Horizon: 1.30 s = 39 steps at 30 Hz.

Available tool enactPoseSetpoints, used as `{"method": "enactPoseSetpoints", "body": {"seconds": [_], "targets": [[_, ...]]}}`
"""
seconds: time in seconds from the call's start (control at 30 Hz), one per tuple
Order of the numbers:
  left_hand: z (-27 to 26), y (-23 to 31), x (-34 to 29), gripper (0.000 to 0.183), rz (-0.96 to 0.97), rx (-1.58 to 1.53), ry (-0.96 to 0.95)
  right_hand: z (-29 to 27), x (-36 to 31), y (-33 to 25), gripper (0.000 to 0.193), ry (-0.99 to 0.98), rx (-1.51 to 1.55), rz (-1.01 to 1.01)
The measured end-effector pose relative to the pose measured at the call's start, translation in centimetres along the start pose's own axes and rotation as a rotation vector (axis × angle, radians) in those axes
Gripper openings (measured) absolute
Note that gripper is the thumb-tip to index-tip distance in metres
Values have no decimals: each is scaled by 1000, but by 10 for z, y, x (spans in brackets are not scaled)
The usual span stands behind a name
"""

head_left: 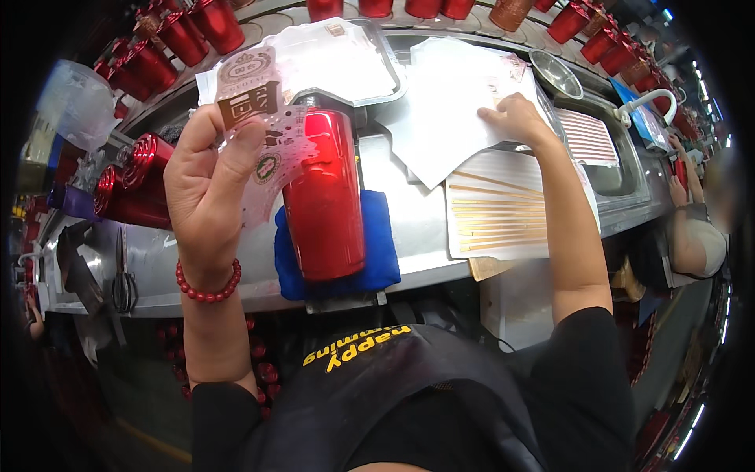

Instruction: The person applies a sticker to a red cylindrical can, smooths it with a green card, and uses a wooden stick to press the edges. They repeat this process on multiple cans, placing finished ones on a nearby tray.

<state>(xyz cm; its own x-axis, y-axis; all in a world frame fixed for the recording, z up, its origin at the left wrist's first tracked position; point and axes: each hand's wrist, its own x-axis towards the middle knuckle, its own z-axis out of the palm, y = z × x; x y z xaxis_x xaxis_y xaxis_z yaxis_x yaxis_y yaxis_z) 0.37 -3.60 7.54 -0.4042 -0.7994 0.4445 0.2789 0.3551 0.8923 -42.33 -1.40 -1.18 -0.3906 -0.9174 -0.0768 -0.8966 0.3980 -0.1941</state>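
Observation:
My left hand [208, 177], with a red bead bracelet [209, 296] at its wrist, pinches a clear decal film [267, 145] printed in gold, dark and green. The film hangs in front of a glossy red metal jar [324, 212]. That jar lies on its side across a blue cloth pad [381, 236] near the counter edge. Over to the right, my right hand [519, 119] has its thumb and bent fingers on a white paper sheet [444, 102], atop a loose pile. Its fingertips' undersides are hidden.
A metal tray [393, 67] holds more white sheets. Gold-striped strips [499, 212] lie below my right forearm. Two red jars [134, 185] and scissors [123, 275] sit left. Behind are a round metal dish [556, 75], a sink [621, 169] and a row of red jars [216, 23].

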Motion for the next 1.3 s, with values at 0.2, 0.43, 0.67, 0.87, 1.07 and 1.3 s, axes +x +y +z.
{"method": "enactPoseSetpoints", "body": {"seconds": [0.2, 0.43, 0.67, 0.87, 1.07, 1.3], "targets": [[-8, -1, -3, 17, 33, 22, -17, 1, 41, 33, 26, 156, 679, -74], [-1, 3, 9, 17, 70, -10, -72, -69, -54, 148, 30, 294, 1446, -27], [-7, 11, 10, 32, 111, 152, -162, 12, -300, 310, 33, 516, 2112, -58], [40, 0, 5, 33, 180, 263, -270, 154, -426, 387, 31, 786, 1829, 1102], [111, -20, -26, 27, -57, 239, -333, 144, -369, 309, 44, 804, 994, 947], [137, -27, -33, 14, 13, 281, -250, -28, -230, 12, 69, 280, 696, -425]]}}
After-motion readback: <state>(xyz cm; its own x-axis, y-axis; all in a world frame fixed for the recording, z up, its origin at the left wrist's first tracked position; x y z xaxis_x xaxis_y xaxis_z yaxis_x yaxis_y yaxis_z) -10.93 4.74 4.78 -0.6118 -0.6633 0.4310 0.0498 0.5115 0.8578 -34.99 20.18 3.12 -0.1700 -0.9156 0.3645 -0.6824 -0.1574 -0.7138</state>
